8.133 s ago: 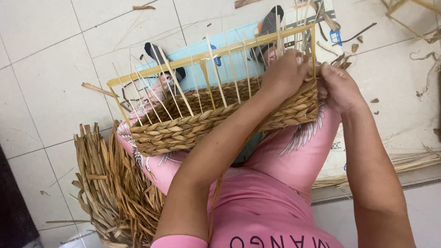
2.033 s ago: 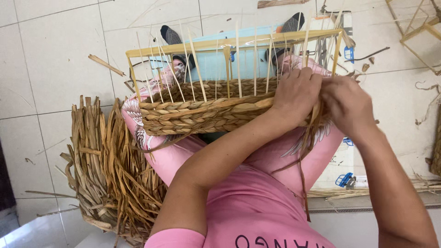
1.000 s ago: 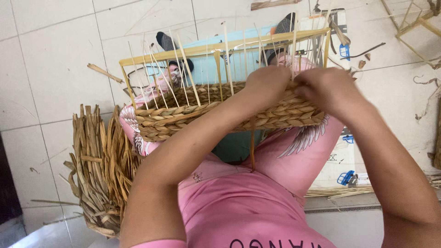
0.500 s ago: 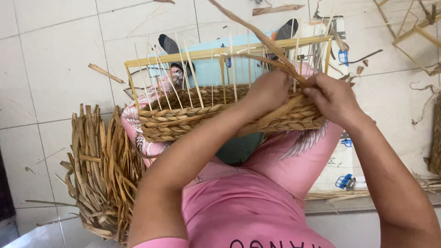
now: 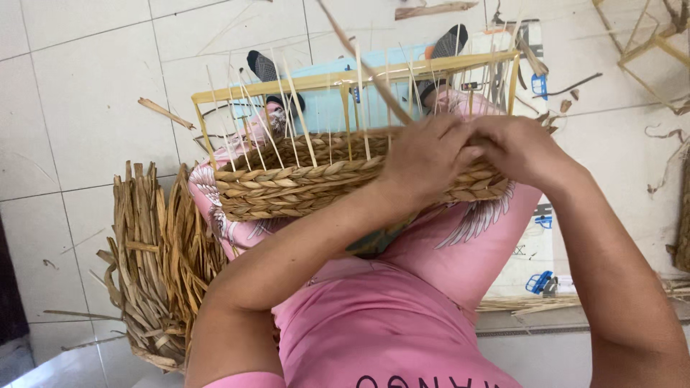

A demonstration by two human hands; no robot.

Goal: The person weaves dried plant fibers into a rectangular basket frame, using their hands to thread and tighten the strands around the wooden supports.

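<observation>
1. Basket (image 5: pixel 316 183), half woven, rests across the lap, leaning on a wooden frame (image 5: pixel 345 75).
2. Left hand (image 5: pixel 424 162) curls over its right rim; right hand (image 5: pixel 514 147) pinches a rush strand (image 5: pixel 363 68) beside it.
3. Weave looks light and springy, stakes brittle; grip the braided rim.
4. Open tiles lie left, beyond the rush bundle (image 5: pixel 154 259).

White printed sheet (image 5: pixel 528 251) under right knee

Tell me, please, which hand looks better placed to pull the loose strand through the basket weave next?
Probably the left hand: the strand rises straight out of its grip, above the basket, while the right hand presses beside it.
</observation>
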